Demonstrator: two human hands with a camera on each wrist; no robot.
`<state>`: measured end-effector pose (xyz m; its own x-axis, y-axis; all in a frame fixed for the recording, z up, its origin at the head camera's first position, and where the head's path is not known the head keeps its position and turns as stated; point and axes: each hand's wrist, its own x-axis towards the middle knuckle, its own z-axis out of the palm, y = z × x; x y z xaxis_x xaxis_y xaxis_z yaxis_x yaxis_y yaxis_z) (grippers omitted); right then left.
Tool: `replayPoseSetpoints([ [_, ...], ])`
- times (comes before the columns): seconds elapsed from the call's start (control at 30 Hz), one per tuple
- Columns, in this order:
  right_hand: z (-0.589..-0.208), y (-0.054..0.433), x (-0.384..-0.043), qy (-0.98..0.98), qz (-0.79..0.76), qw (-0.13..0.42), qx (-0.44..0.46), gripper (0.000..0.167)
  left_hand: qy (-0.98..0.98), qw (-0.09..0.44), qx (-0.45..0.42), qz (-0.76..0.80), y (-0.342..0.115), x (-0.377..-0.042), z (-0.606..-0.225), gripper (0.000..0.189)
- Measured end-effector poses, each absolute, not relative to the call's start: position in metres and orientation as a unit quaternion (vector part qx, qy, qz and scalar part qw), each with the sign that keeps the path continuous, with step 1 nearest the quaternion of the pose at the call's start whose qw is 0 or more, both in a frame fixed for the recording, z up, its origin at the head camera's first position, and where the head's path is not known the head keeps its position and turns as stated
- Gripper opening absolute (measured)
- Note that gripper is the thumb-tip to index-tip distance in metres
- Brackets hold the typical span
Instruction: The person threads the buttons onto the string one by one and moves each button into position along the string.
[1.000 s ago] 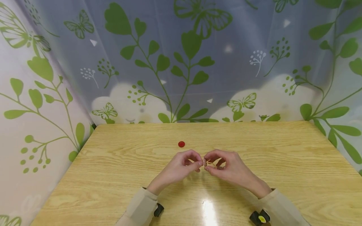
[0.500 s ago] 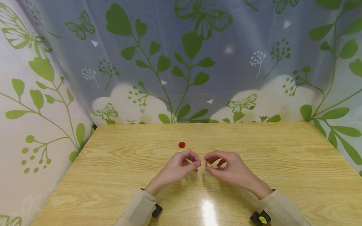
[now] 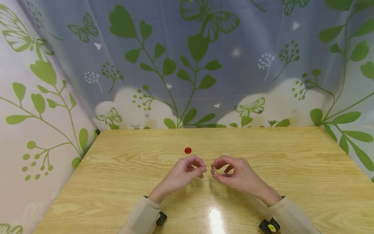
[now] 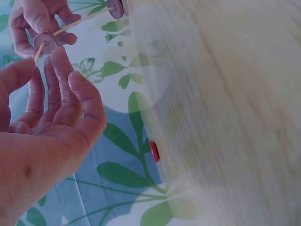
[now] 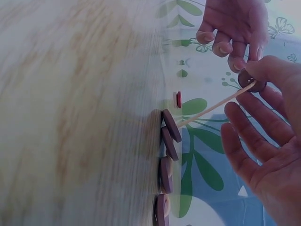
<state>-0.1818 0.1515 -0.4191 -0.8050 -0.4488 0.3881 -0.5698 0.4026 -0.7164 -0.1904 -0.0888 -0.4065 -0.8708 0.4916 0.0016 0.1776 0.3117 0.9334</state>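
Observation:
In the head view my left hand (image 3: 190,169) and right hand (image 3: 235,170) face each other above the table, a narrow gap between their fingertips. The right thumb and fingers pinch a brown button (image 5: 246,82) with small holes. A thin pale cord (image 5: 214,109) passes through that button and runs back to more brown buttons (image 5: 166,174) lined up low in the right wrist view. On the other side, the left thumb and index finger pinch the cord's short end (image 4: 39,51), seen in the left wrist view. Another brown button (image 4: 115,8) hangs farther along the cord.
A red button (image 3: 188,150) lies alone on the wooden table (image 3: 131,182), beyond the left hand. A patterned curtain (image 3: 163,65) stands along the table's back and sides. Black wrist bands (image 3: 269,225) sit near both sleeves.
My left hand has drawn slightly left, widening the gap between the hands. The right hand keeps its pinch on the brown button, nearly in place. The red button lies where it was.

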Motion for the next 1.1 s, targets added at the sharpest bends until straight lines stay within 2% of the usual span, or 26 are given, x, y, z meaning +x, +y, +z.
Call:
replayPoseSetpoints([
  [0.37,-0.4208,0.1520,-0.1839,-0.847,0.434,0.026,0.307,0.026,0.798,0.143,0.210,0.546,-0.0912,-0.1904,-0.4061,0.015],
  [0.87,-0.4197,0.1514,-0.1840,-0.857,0.419,0.005,0.299,0.021,0.798,0.145,0.204,0.548,-0.0916,-0.1917,-0.4066,0.010],
  [1.1,-0.4214,0.1539,-0.1841,-0.853,0.424,-0.026,0.305,0.017,0.795,0.147,0.205,0.551,-0.0915,-0.1921,-0.4067,0.011],
])
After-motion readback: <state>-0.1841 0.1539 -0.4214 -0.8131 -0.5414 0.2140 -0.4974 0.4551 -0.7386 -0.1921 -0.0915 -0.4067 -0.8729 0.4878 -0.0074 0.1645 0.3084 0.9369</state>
